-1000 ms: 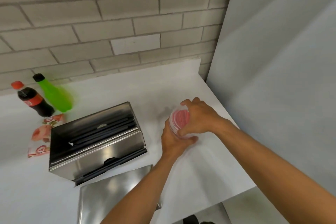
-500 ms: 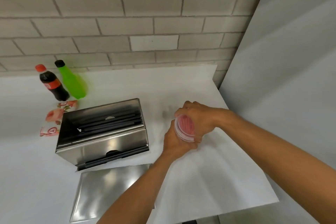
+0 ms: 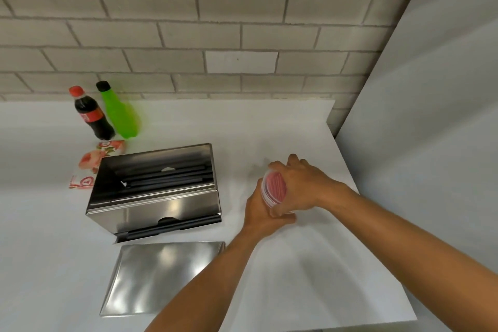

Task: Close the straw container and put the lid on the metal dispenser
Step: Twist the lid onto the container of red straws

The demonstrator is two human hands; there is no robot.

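A clear round straw container (image 3: 275,189) packed with red straws stands right of the dispenser, its clear cap on top. My left hand (image 3: 262,217) wraps its lower body from the near side, and my right hand (image 3: 301,186) grips its top from the right; most of its wall is hidden. The metal dispenser (image 3: 172,205) sits open at centre-left with dark straws lying inside. Its flat metal lid (image 3: 156,275) lies on the white table (image 3: 310,277) just in front of it.
A cola bottle (image 3: 90,113) and a green bottle (image 3: 121,113) stand at the back left by the brick wall. A red-and-white printed packet (image 3: 93,163) lies behind the dispenser's left end. A grey panel (image 3: 431,116) borders the table on the right.
The view has tilted up and shifted, so everything sits lower-right in frame. Both hands stay on the container; the right hand has turned slightly around its top.
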